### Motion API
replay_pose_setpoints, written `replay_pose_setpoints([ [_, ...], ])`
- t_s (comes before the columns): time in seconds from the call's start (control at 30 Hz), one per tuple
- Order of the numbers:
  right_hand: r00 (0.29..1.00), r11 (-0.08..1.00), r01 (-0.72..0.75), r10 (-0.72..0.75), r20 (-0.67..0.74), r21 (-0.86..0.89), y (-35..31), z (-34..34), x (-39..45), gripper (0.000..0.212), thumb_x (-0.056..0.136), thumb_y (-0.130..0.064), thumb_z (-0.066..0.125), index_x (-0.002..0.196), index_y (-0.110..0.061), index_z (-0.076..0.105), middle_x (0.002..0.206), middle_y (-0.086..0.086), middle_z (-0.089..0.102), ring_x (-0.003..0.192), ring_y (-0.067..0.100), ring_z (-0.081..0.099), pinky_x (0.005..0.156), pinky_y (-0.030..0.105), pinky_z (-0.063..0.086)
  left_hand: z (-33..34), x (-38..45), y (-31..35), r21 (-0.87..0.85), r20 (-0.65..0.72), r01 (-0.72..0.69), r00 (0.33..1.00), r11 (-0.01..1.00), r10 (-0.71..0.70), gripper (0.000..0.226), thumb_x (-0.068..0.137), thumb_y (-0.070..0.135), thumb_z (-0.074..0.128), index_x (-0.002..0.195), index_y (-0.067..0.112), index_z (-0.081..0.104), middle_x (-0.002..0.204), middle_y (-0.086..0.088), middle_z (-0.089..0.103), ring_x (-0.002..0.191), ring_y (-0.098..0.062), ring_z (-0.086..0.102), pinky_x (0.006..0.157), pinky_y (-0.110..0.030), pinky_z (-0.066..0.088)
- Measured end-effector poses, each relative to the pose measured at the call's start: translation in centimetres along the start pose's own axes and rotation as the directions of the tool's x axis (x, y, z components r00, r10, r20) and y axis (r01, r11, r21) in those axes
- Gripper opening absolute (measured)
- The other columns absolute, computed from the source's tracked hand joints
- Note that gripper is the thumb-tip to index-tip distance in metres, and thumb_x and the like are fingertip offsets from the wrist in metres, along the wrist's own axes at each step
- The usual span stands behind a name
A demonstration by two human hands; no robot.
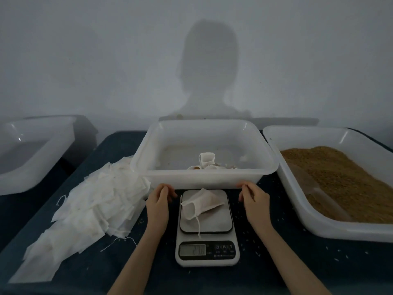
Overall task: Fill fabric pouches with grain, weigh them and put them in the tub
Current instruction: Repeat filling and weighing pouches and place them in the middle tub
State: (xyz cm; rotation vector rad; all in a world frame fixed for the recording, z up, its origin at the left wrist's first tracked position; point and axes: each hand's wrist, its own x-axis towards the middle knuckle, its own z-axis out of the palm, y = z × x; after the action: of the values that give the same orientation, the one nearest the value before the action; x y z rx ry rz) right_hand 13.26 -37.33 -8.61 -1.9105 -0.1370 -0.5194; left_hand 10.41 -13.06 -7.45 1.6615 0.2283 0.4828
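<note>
Both hands, left and right, loosely curled, empty, flanking filled pouch on scale; tub just beyond fingertips.

White pouch, seemingly golden-brown grain

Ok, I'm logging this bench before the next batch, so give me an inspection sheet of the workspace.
Surface: dark table, stray grains scattered.
Job's things: pouch lying on scale, reading blurred; middle tub holds a few pouches; grain tub with scoop.
Clutter: pile of empty pouches; spare tub far left.
Hands: left hand and right hand touch the middle tub's near wall.
Cables: nothing seen.
Surroundings: plain wall with person's shadow.
</note>
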Motion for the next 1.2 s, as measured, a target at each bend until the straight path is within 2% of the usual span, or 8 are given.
replay_pose_setpoints([
  [0.23,1.000,1.000,-0.003,0.003,0.012,0.007,0.0,-0.1,-0.1,0.032,0.096,-0.009,0.049,0.077,-0.032,0.060,0.062,-0.010,0.059,0.050,0.003,0.052,0.051,0.011,0.040,0.3,0.0,-0.5,0.042,-0.031,0.032,0.999,0.999,-0.031,0.026,0.091,0.004,0.045,0.071,0.009,0.061,0.063,0.000,0.059,0.059,-0.004,0.053,0.063,-0.025,0.044],
  [0.7,1.000,1.000,0.011,-0.011,0.023,-0.017,-0.2,-0.2,-0.2,0.035,0.095,-0.008,0.051,0.074,-0.035,0.059,0.060,-0.011,0.059,0.050,0.003,0.052,0.051,0.010,0.041,0.3,0.1,-0.4,0.057,-0.037,0.056,0.998,0.997,-0.054,0.026,0.094,0.007,0.046,0.074,0.007,0.062,0.066,-0.003,0.061,0.061,-0.006,0.053,0.063,-0.022,0.045],
  [0.83,1.000,1.000,0.024,-0.024,0.013,-0.018,-0.4,-0.3,-0.2,0.038,0.095,-0.007,0.051,0.073,-0.037,0.057,0.061,-0.010,0.059,0.049,0.004,0.052,0.050,0.010,0.040,0.3,0.1,-0.5,0.074,-0.032,0.040,0.999,0.996,-0.038,0.026,0.093,0.006,0.046,0.073,0.007,0.062,0.066,-0.003,0.060,0.057,-0.001,0.052,0.057,-0.011,0.043],
  [0.97,0.998,0.999,0.041,-0.042,0.043,0.009,-1.1,-0.5,-0.6,0.037,0.094,-0.003,0.052,0.079,-0.036,0.062,0.061,-0.009,0.060,0.050,0.006,0.053,0.050,0.012,0.041,0.3,0.0,-0.4,0.086,-0.029,0.052,0.998,0.995,-0.049,0.026,0.093,0.007,0.047,0.072,0.010,0.062,0.064,-0.001,0.061,0.056,-0.001,0.052,0.059,-0.018,0.044],
  [1.07,0.981,0.982,0.172,-0.164,0.106,-0.072,-2.7,-1.0,-0.8,0.032,0.089,0.001,0.060,0.089,-0.031,0.069,0.058,-0.013,0.060,0.057,0.005,0.058,0.054,0.011,0.043,0.3,0.0,-0.4,0.080,-0.030,0.066,0.998,0.995,-0.064,0.027,0.092,0.008,0.048,0.071,0.011,0.063,0.061,0.002,0.061,0.056,-0.005,0.053,0.060,-0.025,0.044],
  [1.13,0.950,0.948,0.290,-0.269,0.159,-0.128,-4.5,-1.1,-0.8,0.030,0.085,-0.001,0.066,0.100,-0.026,0.071,0.066,-0.015,0.063,0.060,0.001,0.059,0.056,0.008,0.042,0.3,0.0,-0.3,0.079,-0.028,0.071,0.997,0.994,-0.069,0.027,0.092,0.008,0.048,0.070,0.012,0.063,0.060,0.003,0.062,0.057,-0.006,0.053,0.060,-0.026,0.044],
  [1.2,0.890,0.898,0.409,-0.355,0.286,-0.159,-6.5,-0.8,-0.9,0.033,0.082,-0.009,0.071,0.109,-0.028,0.068,0.080,-0.015,0.065,0.063,-0.002,0.056,0.059,0.006,0.041,0.3,0.0,-0.4,0.080,-0.022,0.067,0.998,0.995,-0.066,0.028,0.092,0.008,0.048,0.069,0.012,0.063,0.061,0.003,0.062,0.058,-0.007,0.053,0.060,-0.026,0.045],
])
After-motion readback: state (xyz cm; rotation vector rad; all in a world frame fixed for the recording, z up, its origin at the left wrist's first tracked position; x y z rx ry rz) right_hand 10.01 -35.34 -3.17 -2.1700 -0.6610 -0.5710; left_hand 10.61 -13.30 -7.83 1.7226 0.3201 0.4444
